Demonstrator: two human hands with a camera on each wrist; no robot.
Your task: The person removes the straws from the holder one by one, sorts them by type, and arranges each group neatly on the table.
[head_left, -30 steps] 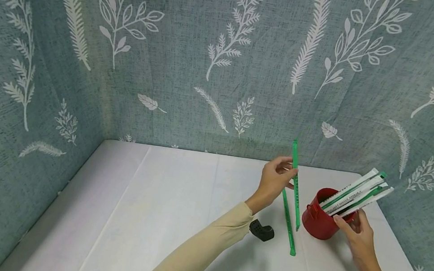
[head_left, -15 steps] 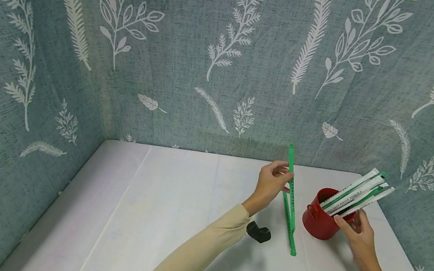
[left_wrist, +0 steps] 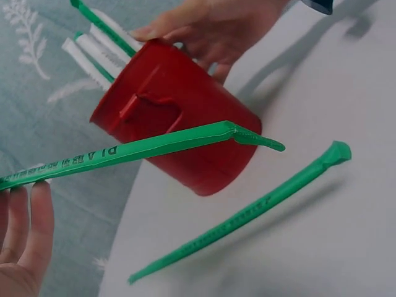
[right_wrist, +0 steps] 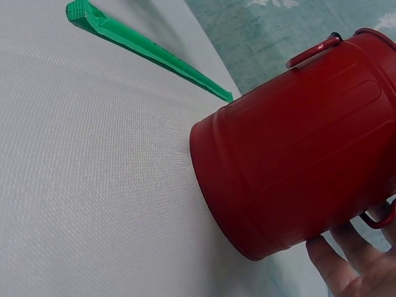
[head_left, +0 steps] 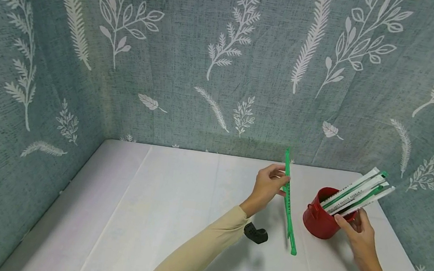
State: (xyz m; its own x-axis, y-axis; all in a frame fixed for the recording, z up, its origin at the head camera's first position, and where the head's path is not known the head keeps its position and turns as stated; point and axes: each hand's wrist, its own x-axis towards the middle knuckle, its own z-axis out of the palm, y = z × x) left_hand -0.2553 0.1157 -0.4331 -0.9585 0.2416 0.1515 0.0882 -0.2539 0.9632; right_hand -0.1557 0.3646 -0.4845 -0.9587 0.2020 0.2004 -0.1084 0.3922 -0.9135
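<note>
My left hand pinches a green paper-wrapped straw and holds it raised above the white table. A second green wrapped straw lies on the cloth below; in the head view the held one covers most of it. Just right of these stands a small red metal bucket with side handles. Several white and green wrapped straws lean out of it to the right. My right hand grips the bucket's right side, thumb at the rim, some fingers hidden behind it.
A white cloth covers the table. Its back edge meets a grey-green curtain printed with white leaves, which also closes off both sides. Black devices sit at the wrists.
My left hand has drifted left and slightly nearer with the held straw, which now overlaps the lying straw in the head view. The right hand and bucket stay nearly still.
</note>
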